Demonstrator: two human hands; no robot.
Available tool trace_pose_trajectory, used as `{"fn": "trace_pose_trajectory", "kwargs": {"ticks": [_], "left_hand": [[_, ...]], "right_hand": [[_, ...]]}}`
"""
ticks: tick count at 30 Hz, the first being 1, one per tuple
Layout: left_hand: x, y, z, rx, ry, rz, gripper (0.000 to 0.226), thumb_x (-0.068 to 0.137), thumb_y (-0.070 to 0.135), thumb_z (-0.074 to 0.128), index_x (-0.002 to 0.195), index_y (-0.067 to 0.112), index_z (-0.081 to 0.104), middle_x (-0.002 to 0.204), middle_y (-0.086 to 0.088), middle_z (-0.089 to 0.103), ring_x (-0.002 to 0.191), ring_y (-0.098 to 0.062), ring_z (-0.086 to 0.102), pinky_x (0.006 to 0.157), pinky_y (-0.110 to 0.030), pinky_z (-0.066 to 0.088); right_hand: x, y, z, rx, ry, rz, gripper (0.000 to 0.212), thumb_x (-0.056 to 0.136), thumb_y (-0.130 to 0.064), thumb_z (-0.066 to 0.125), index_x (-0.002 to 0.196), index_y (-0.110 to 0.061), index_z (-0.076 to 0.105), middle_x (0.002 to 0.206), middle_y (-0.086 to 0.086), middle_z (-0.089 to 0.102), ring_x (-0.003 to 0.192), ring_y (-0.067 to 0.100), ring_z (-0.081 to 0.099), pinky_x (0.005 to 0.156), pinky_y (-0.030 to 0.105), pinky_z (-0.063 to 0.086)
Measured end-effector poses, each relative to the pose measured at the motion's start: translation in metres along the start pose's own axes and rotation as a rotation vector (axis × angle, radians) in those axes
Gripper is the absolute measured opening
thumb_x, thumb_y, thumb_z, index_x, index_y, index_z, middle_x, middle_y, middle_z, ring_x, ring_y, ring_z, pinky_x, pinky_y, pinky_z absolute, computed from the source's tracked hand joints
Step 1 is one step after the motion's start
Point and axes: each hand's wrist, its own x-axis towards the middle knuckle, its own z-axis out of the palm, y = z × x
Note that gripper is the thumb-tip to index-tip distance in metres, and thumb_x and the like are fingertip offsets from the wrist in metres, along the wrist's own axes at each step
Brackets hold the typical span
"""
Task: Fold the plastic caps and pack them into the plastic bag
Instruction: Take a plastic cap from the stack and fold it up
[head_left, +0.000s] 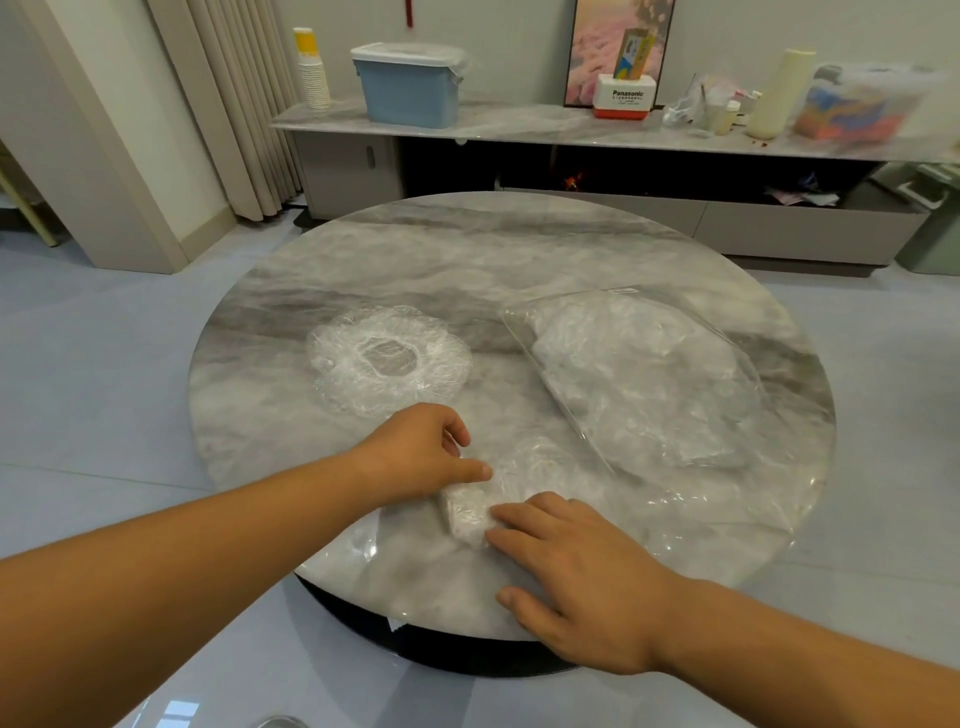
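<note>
Round table (519, 249), glossy grey-veined marble top on a dark base. We note one folded cap (465, 514), a compact, crinkled, cloudy-white roll of thin film, lying near the front edge between both hands. Left hand (415, 452): index finger straight, pressing the roll's far end, other fingers loosely curled, gripping nothing. Right hand (582, 577): fingers flat on the roll's near end, thumb spread wide. Second cap (384, 358) lies unfolded, a ruffled ring, centre-left. Clear plastic bag (639, 374), at right, holds whitish crumpled film.
</note>
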Motion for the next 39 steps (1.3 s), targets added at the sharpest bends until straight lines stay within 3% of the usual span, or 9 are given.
{"fn": "trace_pose_trajectory", "kwargs": {"ticks": [5, 10, 13, 17, 20, 23, 28, 35, 39], "left_hand": [[0.002, 0.008, 0.009, 0.071, -0.037, -0.049, 0.041, 0.073, 0.044, 0.088, 0.1, 0.02, 0.068, 0.091, 0.005, 0.065, 0.082, -0.009, 0.062, 0.073, -0.024, 0.05], [-0.001, 0.002, 0.012, -0.112, -0.09, -0.11, 0.025, 0.079, 0.026, 0.085, 0.093, 0.01, 0.072, 0.086, -0.007, 0.072, 0.072, -0.013, 0.064, 0.066, -0.024, 0.052], [-0.004, -0.001, 0.01, -0.311, -0.07, -0.13, 0.022, 0.083, 0.015, 0.081, 0.096, 0.002, 0.068, 0.079, -0.009, 0.063, 0.065, -0.016, 0.059, 0.059, -0.025, 0.048], [-0.009, 0.001, 0.002, -0.584, -0.052, -0.114, 0.014, 0.09, 0.008, 0.074, 0.09, 0.009, 0.06, 0.082, -0.019, 0.057, 0.066, -0.023, 0.054, 0.056, -0.029, 0.043], [-0.015, 0.004, -0.004, -0.768, -0.116, -0.111, 0.012, 0.094, 0.006, 0.067, 0.103, 0.005, 0.059, 0.107, -0.029, 0.069, 0.087, -0.03, 0.068, 0.074, -0.04, 0.056], [-0.021, 0.005, -0.006, -0.825, -0.189, -0.099, 0.019, 0.095, 0.005, 0.065, 0.113, 0.003, 0.058, 0.118, -0.027, 0.068, 0.092, -0.028, 0.071, 0.076, -0.038, 0.06], [-0.025, 0.003, -0.003, -0.807, -0.289, -0.122, 0.034, 0.095, 0.005, 0.066, 0.126, 0.001, 0.055, 0.117, -0.025, 0.07, 0.105, -0.038, 0.07, 0.081, -0.048, 0.061], [-0.026, 0.006, 0.0, -0.834, -0.36, -0.139, 0.039, 0.094, 0.0, 0.065, 0.128, 0.019, 0.061, 0.118, -0.014, 0.072, 0.098, -0.031, 0.074, 0.061, -0.036, 0.063], [-0.026, 0.008, -0.001, -0.857, -0.401, -0.199, 0.038, 0.095, -0.004, 0.062, 0.128, 0.015, 0.062, 0.109, -0.013, 0.074, 0.09, -0.027, 0.075, 0.059, -0.031, 0.061]], "right_hand": [[-0.007, 0.006, -0.001, 0.054, 0.002, -0.036, 0.055, 0.1, -0.051, 0.04, 0.146, -0.021, 0.047, 0.157, -0.005, 0.036, 0.141, 0.013, 0.032, 0.117, 0.033, 0.028], [-0.007, 0.006, -0.008, 0.24, -0.015, 0.055, 0.056, 0.103, -0.049, 0.045, 0.154, -0.028, 0.037, 0.163, -0.013, 0.027, 0.148, 0.0, 0.018, 0.12, 0.017, 0.012], [-0.002, 0.004, -0.012, 0.53, 0.08, 0.186, 0.047, 0.101, -0.047, 0.049, 0.146, -0.035, 0.045, 0.152, -0.021, 0.039, 0.137, -0.007, 0.035, 0.115, 0.017, 0.028], [0.011, 0.0, -0.027, 0.959, 0.327, 0.449, 0.022, 0.099, -0.036, 0.057, 0.12, -0.033, 0.063, 0.123, -0.014, 0.058, 0.108, -0.001, 0.059, 0.087, 0.013, 0.048], [0.02, 0.004, -0.037, 1.244, 0.429, 0.579, 0.015, 0.098, -0.029, 0.06, 0.105, -0.024, 0.072, 0.113, -0.007, 0.069, 0.104, 0.008, 0.065, 0.1, 0.033, 0.053], [0.024, 0.009, -0.044, 1.511, 0.474, 0.598, 0.022, 0.099, -0.028, 0.058, 0.101, -0.017, 0.077, 0.126, -0.002, 0.066, 0.116, 0.019, 0.064, 0.106, 0.041, 0.049], [0.029, 0.013, -0.054, 1.555, 0.525, 0.522, 0.041, 0.104, -0.032, 0.048, 0.087, -0.014, 0.081, 0.111, 0.002, 0.076, 0.106, 0.022, 0.07, 0.101, 0.041, 0.052], [0.029, 0.016, -0.055, 1.554, 0.557, 0.449, 0.037, 0.103, -0.028, 0.047, 0.095, -0.008, 0.077, 0.107, 0.006, 0.076, 0.084, 0.019, 0.067, 0.087, 0.04, 0.055], [0.025, 0.017, -0.053, 1.42, 0.549, 0.353, 0.035, 0.104, -0.025, 0.047, 0.1, -0.008, 0.077, 0.111, 0.003, 0.076, 0.083, 0.017, 0.066, 0.079, 0.035, 0.054]]}}
